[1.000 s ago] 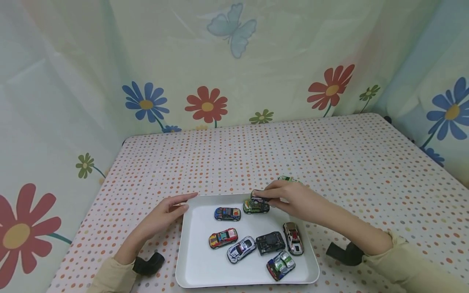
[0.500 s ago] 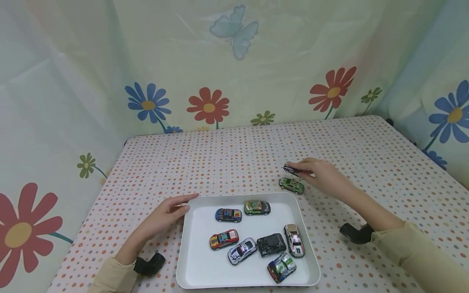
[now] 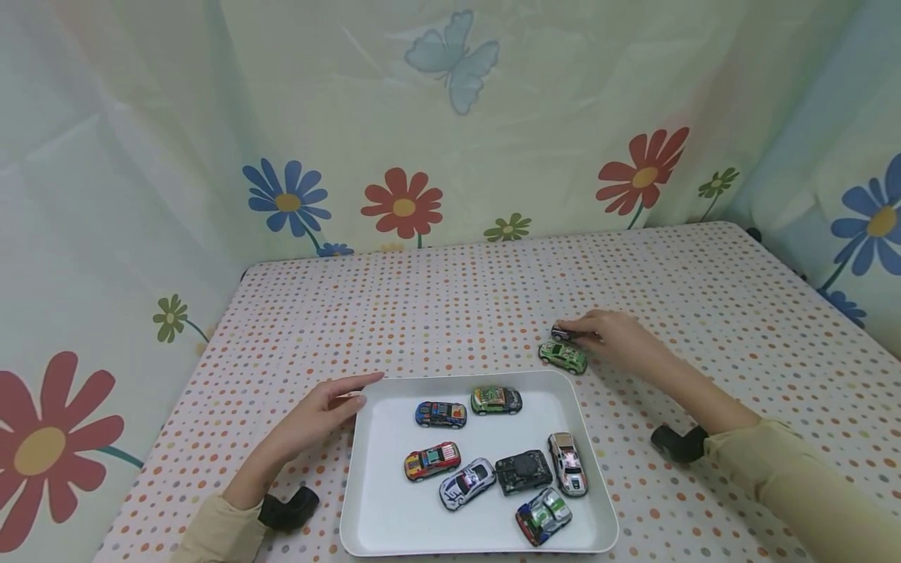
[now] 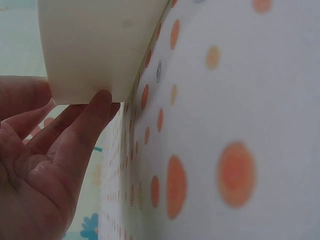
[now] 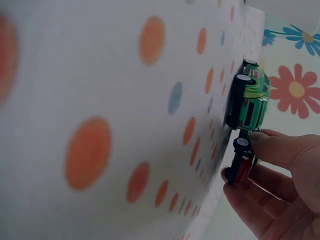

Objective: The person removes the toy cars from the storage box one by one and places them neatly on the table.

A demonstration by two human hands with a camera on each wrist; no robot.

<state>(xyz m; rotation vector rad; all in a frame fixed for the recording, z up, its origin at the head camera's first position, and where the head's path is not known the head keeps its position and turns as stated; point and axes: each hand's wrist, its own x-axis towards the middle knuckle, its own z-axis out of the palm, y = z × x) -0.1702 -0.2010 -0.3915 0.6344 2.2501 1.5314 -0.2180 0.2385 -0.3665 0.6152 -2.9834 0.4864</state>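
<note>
Toy car (image 3: 560, 333), small and dark, had left the space above the white tray (image 3: 394, 520) and come down beside the green car (image 3: 563, 357), at or just over the table (image 3: 422, 313). The right hand (image 3: 622, 340) pinched it; the left hand (image 3: 317, 414), fingers mostly straight, touched the tray's corner. This carry looked nearly complete, with seven more cars (image 3: 440, 414) in the tray.
</note>
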